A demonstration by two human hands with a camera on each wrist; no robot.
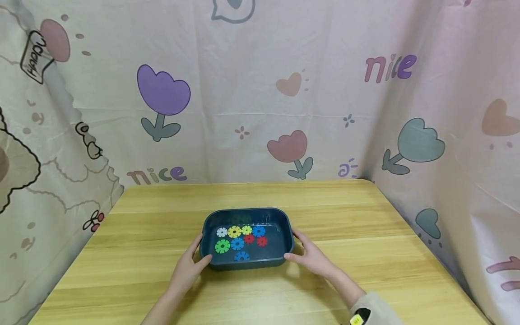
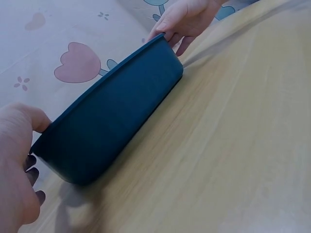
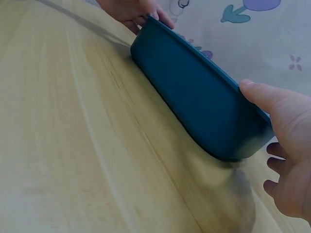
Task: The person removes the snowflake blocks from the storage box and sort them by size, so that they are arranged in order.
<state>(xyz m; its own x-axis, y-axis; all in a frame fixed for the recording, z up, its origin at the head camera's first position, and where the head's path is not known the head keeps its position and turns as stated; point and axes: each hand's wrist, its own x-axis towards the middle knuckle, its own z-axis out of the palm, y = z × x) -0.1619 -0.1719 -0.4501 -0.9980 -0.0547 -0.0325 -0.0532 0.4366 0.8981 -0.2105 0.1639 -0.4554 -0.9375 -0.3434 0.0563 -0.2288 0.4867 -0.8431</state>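
In the head view a dark teal plastic tray (image 1: 252, 264) with rounded corners stands at the middle of the table. Flower-shaped plastic discs lie inside it: a white one (image 1: 221, 232), a green one (image 1: 222, 246), and several yellow, blue and red ones. My left hand (image 1: 188, 267) holds the tray's left end, thumb on the rim and fingers along the outer side. At the opposite end my right hand (image 1: 312, 258) grips in the same way. The wrist views show the tray's outer wall (image 2: 112, 109), its base close over the tabletop; the discs are hidden there.
A light wood-grain table (image 1: 325, 212) surrounds the tray. Behind and on both sides hangs a pale curtain (image 1: 227, 90) printed with flowers, hearts and words. A dark band with a yellow patch (image 1: 356, 319) sits at the right sleeve.
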